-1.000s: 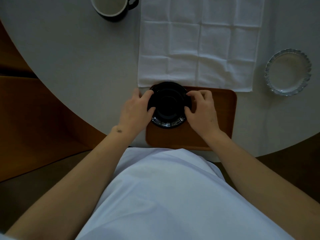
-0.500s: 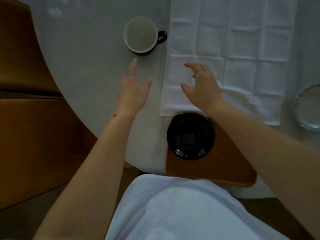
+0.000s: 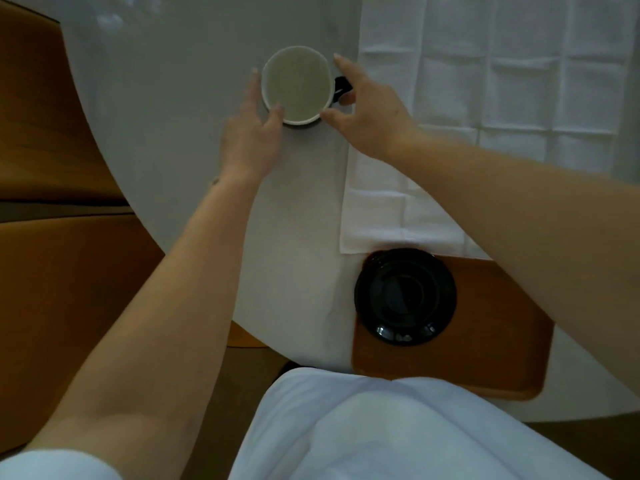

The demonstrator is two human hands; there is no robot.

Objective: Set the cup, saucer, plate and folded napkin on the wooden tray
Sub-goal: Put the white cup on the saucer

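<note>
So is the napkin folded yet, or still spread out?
Spread out. The napkin lies flat on the table with its grid of creases showing, its near edge by the saucer.

**Cup far left, saucer on tray near me**

I saw the cup (image 3: 296, 87) standing on the table (image 3: 166, 98), far side, left of the napkin (image 3: 485, 98). My left hand (image 3: 250, 136) sat at its left wall, right hand (image 3: 372, 109) at its right by the handle. The saucer (image 3: 405, 296) lay on the tray's (image 3: 485, 358) far-left corner, just before the napkin's near edge.
</note>
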